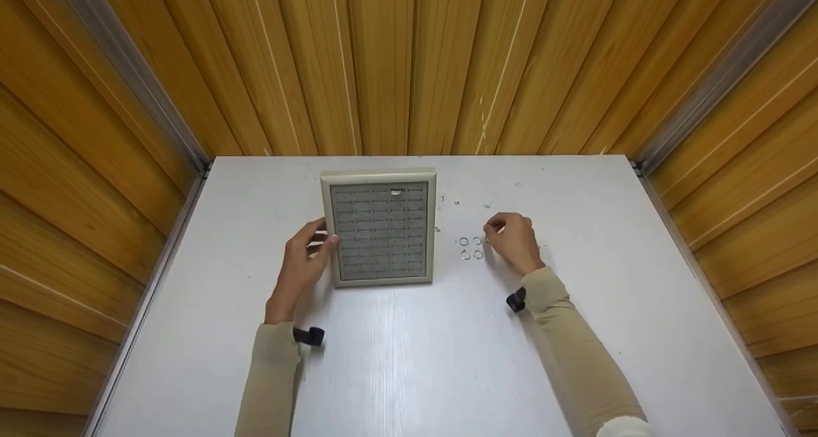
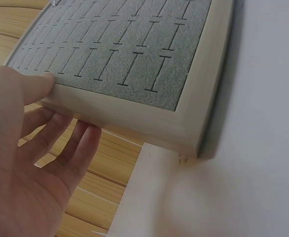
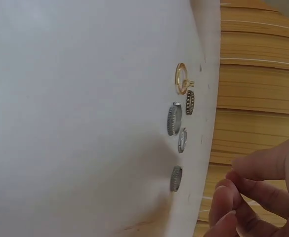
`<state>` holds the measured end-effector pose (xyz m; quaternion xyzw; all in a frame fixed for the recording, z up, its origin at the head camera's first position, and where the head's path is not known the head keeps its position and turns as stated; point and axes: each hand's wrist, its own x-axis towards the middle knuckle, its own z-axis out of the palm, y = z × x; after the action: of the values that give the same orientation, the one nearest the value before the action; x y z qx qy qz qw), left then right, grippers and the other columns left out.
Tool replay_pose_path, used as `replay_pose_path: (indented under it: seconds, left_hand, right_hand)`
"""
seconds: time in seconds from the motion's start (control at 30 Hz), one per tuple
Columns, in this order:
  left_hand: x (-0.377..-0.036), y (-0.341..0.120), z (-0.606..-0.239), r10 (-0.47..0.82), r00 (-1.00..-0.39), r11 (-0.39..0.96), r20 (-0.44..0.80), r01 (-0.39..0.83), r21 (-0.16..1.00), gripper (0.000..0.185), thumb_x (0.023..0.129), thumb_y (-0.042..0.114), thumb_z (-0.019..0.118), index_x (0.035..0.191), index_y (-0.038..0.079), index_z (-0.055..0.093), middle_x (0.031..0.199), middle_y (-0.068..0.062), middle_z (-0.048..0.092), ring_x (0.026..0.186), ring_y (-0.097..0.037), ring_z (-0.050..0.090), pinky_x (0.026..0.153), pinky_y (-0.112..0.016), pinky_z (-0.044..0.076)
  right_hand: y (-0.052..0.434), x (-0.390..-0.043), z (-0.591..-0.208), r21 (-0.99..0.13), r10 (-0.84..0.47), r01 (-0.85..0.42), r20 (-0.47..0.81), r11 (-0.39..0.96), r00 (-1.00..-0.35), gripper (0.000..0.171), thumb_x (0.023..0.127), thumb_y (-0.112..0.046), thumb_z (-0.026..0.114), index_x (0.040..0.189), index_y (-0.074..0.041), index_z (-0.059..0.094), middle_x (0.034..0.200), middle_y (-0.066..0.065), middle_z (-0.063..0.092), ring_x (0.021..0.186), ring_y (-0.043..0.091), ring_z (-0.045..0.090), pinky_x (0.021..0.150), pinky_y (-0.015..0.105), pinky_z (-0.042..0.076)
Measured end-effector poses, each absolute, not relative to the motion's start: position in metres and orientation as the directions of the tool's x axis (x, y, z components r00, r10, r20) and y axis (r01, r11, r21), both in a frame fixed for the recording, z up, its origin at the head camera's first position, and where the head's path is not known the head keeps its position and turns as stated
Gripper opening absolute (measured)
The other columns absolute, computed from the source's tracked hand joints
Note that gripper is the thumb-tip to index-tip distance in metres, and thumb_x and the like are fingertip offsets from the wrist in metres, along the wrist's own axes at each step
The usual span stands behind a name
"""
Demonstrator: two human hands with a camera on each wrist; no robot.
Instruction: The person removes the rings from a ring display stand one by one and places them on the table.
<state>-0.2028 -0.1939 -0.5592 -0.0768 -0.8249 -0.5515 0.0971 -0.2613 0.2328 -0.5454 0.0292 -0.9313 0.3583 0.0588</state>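
Left hand grips the ring tray by its left edge (tray's mid-table, nearer the back edge); right hand curls beside loose rings, can't tell if it's pinching one.

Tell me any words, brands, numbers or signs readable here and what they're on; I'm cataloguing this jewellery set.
None: no readable text in any view.
The slotted ring tray, held at its edge by the left hand, bears no label.
The rings near the right hand show no legible marks; any engraving is too small to tell.
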Motion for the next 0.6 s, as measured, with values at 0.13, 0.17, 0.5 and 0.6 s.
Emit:
replay_pose_path:
  seconds: [0.13,0.17,0.5,0.6]
  left_hand:
    - [-0.204,-0.194,-0.561,0.02,-0.968,0.37,0.25,0.239,0.897,0.045,0.109,0.028,0.065,0.15,0.011,0.059,0.136,-0.012,0.068,0.12,-0.028,0.069,0.105,-0.045,0.06]
    - [-0.204,-0.195,-0.561,0.02,-0.968,0.367,0.25,0.24,0.899,0.045,0.109,0.028,0.066,0.15,0.011,0.06,0.135,-0.011,0.068,0.119,-0.028,0.069,0.105,-0.046,0.06]
    - [-0.203,-0.195,-0.562,0.02,-0.965,0.356,0.261,0.251,0.9,0.043,0.108,0.027,0.067,0.149,0.014,0.061,0.132,-0.007,0.068,0.118,-0.025,0.07,0.104,-0.044,0.061]
    - [-0.204,-0.195,-0.563,0.023,-0.964,0.348,0.265,0.256,0.902,0.044,0.108,0.028,0.067,0.149,0.014,0.061,0.132,-0.008,0.069,0.118,-0.025,0.07,0.104,-0.045,0.061]
  right_hand:
    - [0.221,-0.259,-0.531,-0.644,-0.037,-0.173,0.219,0.745,-0.975,0.012,0.099,-0.011,0.072,0.099,-0.002,0.081,0.091,0.012,0.076,0.077,0.025,0.069,0.064,0.032,0.053]
    - [0.218,-0.258,-0.528,-0.637,-0.039,-0.188,0.24,0.747,-0.97,0.012,0.098,-0.01,0.072,0.099,-0.002,0.081,0.091,0.013,0.076,0.077,0.026,0.069,0.065,0.032,0.053]
    - [0.192,-0.252,-0.5,-0.613,-0.079,-0.324,0.392,0.72,-0.917,0.01,0.097,-0.006,0.074,0.1,0.0,0.081,0.091,0.014,0.075,0.075,0.025,0.07,0.066,0.033,0.055]
    - [0.186,-0.25,-0.492,-0.609,-0.094,-0.371,0.436,0.701,-0.895,0.01,0.098,-0.006,0.074,0.1,0.001,0.08,0.09,0.014,0.074,0.075,0.026,0.07,0.067,0.035,0.057]
